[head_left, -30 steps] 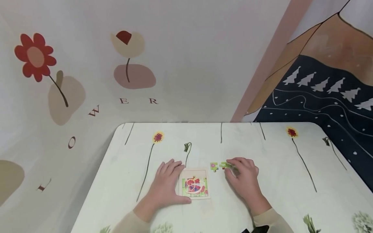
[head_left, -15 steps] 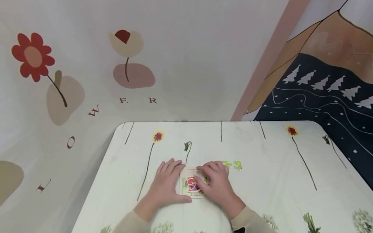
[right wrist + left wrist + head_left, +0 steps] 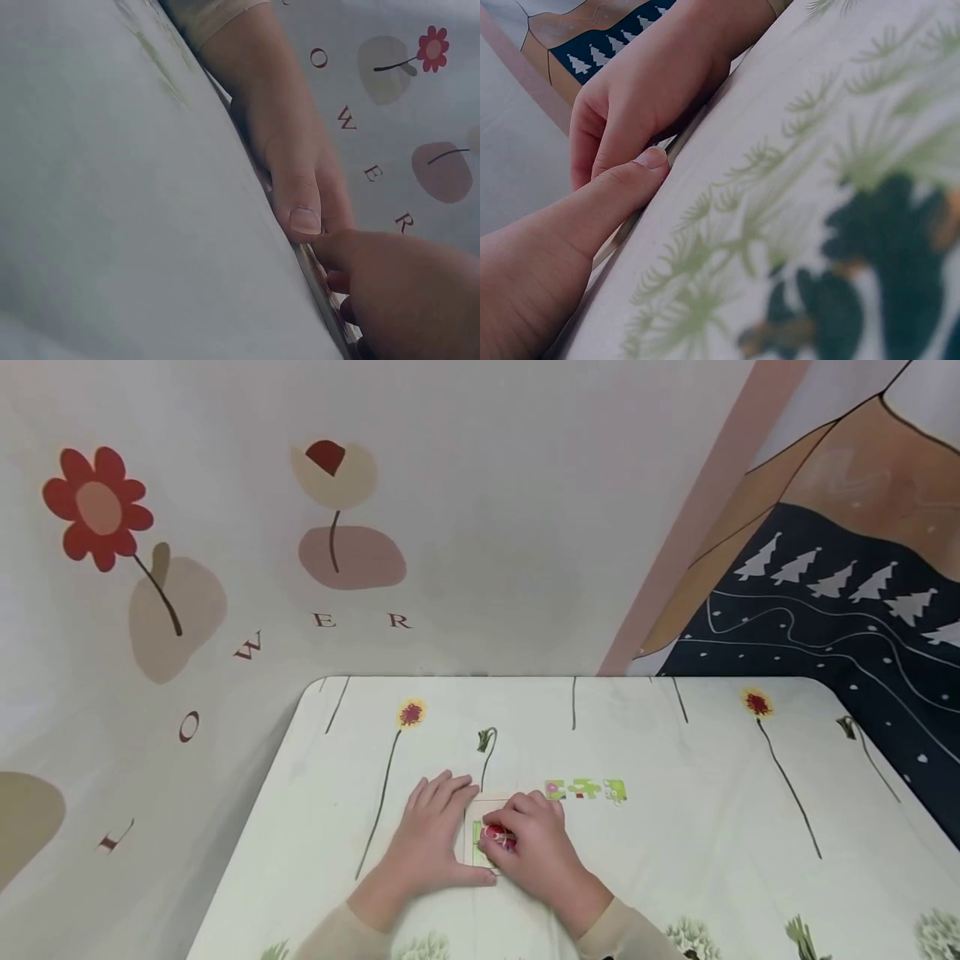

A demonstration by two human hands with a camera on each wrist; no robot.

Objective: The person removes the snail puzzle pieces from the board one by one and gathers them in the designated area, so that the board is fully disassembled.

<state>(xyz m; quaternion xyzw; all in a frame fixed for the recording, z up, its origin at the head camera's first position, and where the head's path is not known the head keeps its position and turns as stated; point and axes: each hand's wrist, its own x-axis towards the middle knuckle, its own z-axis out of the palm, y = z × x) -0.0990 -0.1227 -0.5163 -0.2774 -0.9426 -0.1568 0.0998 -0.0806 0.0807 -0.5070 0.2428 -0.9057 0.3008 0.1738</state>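
Note:
A small square jigsaw puzzle board (image 3: 491, 797) with a pale frame lies on the table, its red and green picture partly covered by my right hand. My left hand (image 3: 423, 843) is spread along the board's left side, fingers straight at the upper corner and thumb along the near edge. In the left wrist view that thumb (image 3: 634, 176) rests at the board's edge. My right hand (image 3: 534, 842) bends over the picture, thumb and fingertips close together on its red part. I cannot tell whether they pinch a piece.
Three loose green puzzle pieces lie in a row beyond the board: one with a pink spot (image 3: 554, 788), a middle one (image 3: 585, 789) and a right one (image 3: 615, 790). The table (image 3: 712, 810) wears a flower-printed cloth. A printed curtain (image 3: 495, 552) hangs behind it.
My right hand has left the loose pieces, come left over the puzzle board and moved further across its picture. The left hand has stayed in place.

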